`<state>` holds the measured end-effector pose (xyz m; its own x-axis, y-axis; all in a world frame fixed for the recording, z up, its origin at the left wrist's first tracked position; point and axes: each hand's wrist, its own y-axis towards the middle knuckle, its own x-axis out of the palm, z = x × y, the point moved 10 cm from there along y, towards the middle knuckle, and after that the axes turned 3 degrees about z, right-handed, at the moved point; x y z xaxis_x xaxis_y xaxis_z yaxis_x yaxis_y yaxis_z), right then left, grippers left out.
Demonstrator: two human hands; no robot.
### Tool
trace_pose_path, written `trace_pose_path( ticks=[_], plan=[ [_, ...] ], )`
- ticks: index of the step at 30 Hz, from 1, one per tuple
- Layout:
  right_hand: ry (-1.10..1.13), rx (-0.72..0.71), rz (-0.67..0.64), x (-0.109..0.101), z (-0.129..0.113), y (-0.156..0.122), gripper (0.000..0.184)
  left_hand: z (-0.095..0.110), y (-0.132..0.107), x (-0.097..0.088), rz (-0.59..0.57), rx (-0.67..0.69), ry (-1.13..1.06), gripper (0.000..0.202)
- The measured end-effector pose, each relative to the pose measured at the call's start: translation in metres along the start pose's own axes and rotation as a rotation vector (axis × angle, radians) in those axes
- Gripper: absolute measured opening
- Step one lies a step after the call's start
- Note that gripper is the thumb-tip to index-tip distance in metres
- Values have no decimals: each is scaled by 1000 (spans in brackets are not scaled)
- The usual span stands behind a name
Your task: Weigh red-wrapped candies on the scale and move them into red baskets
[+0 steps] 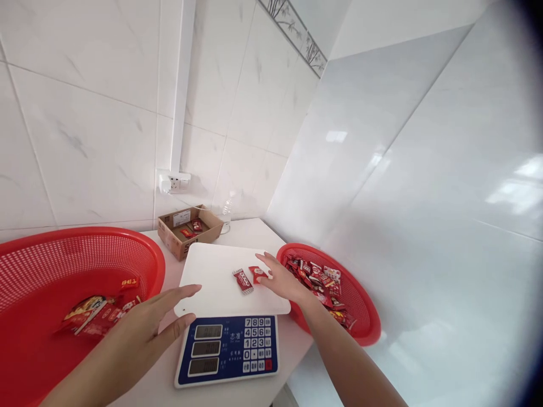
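Note:
On the white pan (212, 265) of a digital weighing scale lie two small wrapped snack packets. One is a dark red packet with checked ends (243, 281); the other is a plain bright red packet (256, 273). My right hand (282, 278) is over the pan's right side, fingers apart, its thumb at the edge of the bright red packet; I cannot tell if it touches. My left hand (156, 322) hovers at the pan's left front corner with thumb and fingers spread, holding nothing. Below the pan is the scale's blue keypad and display panel (229, 350).
A large red plastic basket (150, 254) with some packets stands at left. Another red basket (369, 316), holding many red packets, is at right. Behind the scale are a cardboard box (172, 240) with a few packets, a clear bottle (229, 206) and a wall socket (175, 183).

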<state>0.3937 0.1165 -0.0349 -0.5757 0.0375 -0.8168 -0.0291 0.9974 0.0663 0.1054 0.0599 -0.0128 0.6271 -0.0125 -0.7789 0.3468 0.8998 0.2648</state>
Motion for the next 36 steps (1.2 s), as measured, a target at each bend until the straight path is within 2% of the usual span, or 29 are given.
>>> trace_pose_path(
  ticks=[4,14,17,24,33,36],
  plan=[
    [-91,17,-13,3,-1,-5,64,2,1,-1,3,7,-4,49],
    [-131,33,-35,8,-5,-25,62,3,-1,1,9,41,0,49],
    [-146,44,-6,8,-3,-22,56,3,-2,1,-6,38,8,49],
    [-111,56,67,14,-3,-13,57,5,-3,0,-19,16,13,49],
    [-130,-27,-134,15,-15,-31,69,5,-2,-1,-9,24,-4,48],
    [-120,-17,-211,32,-18,-31,71,5,-2,1,-14,29,-3,48]
  ],
)
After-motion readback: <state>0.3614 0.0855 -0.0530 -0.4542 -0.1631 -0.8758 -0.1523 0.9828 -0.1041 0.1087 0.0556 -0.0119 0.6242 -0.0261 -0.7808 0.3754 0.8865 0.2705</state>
